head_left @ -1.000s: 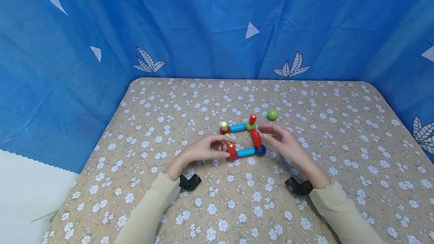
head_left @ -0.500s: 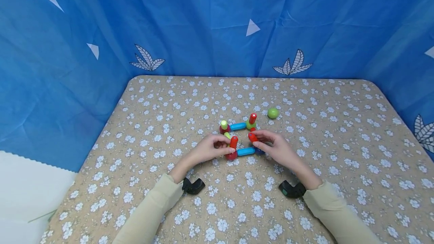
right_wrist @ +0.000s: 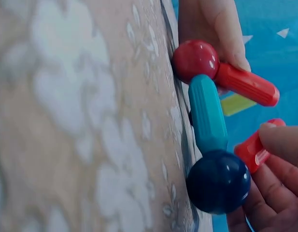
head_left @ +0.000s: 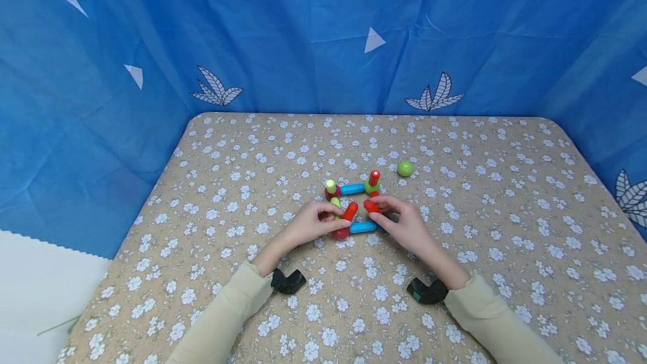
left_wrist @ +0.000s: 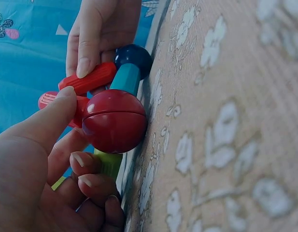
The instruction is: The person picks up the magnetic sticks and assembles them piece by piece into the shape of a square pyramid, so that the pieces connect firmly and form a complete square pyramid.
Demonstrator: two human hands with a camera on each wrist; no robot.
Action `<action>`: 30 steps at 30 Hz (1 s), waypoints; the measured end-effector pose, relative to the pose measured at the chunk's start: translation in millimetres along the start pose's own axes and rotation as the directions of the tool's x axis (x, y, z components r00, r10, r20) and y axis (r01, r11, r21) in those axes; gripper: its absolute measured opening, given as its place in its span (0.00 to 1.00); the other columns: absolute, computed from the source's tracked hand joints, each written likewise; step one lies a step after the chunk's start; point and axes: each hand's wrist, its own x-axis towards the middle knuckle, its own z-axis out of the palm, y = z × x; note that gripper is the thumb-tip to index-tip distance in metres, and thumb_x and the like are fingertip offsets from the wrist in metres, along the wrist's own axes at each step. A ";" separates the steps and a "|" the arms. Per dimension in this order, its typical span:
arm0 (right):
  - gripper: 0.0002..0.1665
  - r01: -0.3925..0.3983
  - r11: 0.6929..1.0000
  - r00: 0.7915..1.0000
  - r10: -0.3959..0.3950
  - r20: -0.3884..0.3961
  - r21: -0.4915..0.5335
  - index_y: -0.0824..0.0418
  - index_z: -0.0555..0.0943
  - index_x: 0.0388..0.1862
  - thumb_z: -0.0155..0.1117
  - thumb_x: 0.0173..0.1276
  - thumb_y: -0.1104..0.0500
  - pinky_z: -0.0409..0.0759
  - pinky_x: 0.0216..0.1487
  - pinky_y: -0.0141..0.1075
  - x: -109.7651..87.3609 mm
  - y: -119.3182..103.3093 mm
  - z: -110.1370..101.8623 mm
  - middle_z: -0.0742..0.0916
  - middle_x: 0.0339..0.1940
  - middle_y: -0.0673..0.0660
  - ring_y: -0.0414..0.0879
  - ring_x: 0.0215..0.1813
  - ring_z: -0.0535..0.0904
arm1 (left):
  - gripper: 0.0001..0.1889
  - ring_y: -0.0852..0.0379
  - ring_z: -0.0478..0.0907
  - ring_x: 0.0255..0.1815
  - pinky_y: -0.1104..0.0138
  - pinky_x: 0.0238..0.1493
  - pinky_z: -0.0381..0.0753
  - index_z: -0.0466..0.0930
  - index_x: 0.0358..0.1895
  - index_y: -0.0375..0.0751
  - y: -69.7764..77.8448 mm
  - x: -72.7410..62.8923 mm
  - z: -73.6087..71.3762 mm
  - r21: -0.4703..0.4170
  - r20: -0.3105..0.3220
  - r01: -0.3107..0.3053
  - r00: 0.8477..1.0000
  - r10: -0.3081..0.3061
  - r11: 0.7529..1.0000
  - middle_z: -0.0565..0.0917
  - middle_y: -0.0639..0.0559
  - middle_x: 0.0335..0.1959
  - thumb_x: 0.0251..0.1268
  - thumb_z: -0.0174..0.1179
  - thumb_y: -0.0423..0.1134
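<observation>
A frame of toy building rods and balls lies on the table. My left hand point(head_left: 309, 222) pinches a red rod point(head_left: 350, 211) on the front-left red ball point(left_wrist: 114, 121), tilted inward. My right hand point(head_left: 404, 224) pinches another red rod point(right_wrist: 257, 147) at the dark blue ball point(right_wrist: 219, 181), leaning toward the left one; their tips are apart in the head view. A blue rod point(head_left: 363, 227) joins these two balls. A yellow-green rod point(left_wrist: 109, 163) runs back from the red ball, partly behind my left fingers. In the head view my right hand mostly hides the dark blue ball.
At the frame's back, a blue rod point(head_left: 352, 189) links a red ball point(head_left: 332, 192) bearing an upright yellow-green rod and a green ball point(head_left: 371, 189) bearing an upright red rod point(head_left: 374, 177). A loose green ball point(head_left: 405, 168) lies behind. A blue curtain point(head_left: 303, 38) borders the flowered table.
My right hand has come in from beside the frame and taken hold of a red rod. My left thumb and fingers now pinch the other red rod. Both rods have tipped inward.
</observation>
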 end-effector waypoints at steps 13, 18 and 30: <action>0.16 0.022 0.999 0.999 -0.023 -0.030 -0.030 0.64 0.80 0.48 0.68 0.60 0.64 0.78 0.41 0.44 3.8 -0.2 2.0 0.85 0.37 0.54 0.48 0.39 0.80 | 0.09 0.62 0.62 0.17 0.71 0.21 0.63 0.85 0.36 0.40 3.9 1.5 -2.8 0.001 -0.012 0.009 1.000 -0.008 1.000 0.67 0.58 0.14 0.58 0.66 0.42; 0.16 0.036 0.998 0.999 -0.038 -0.039 -0.044 0.63 0.80 0.47 0.68 0.60 0.64 0.78 0.41 0.43 3.5 2.0 3.9 0.85 0.37 0.54 0.47 0.39 0.80 | 0.10 0.62 0.63 0.19 0.70 0.23 0.65 0.85 0.36 0.39 4.2 0.3 -3.0 0.005 -0.020 0.020 1.000 -0.020 1.000 0.69 0.57 0.16 0.58 0.66 0.42; 0.16 0.007 1.000 1.000 -0.008 -0.027 -0.026 0.63 0.80 0.48 0.67 0.61 0.64 0.77 0.43 0.46 -5.6 3.2 5.5 0.85 0.38 0.53 0.48 0.40 0.80 | 0.10 0.62 0.66 0.21 0.70 0.24 0.67 0.85 0.37 0.40 -2.2 -4.8 2.5 -0.021 0.000 -0.007 1.000 0.007 1.000 0.73 0.57 0.19 0.60 0.65 0.42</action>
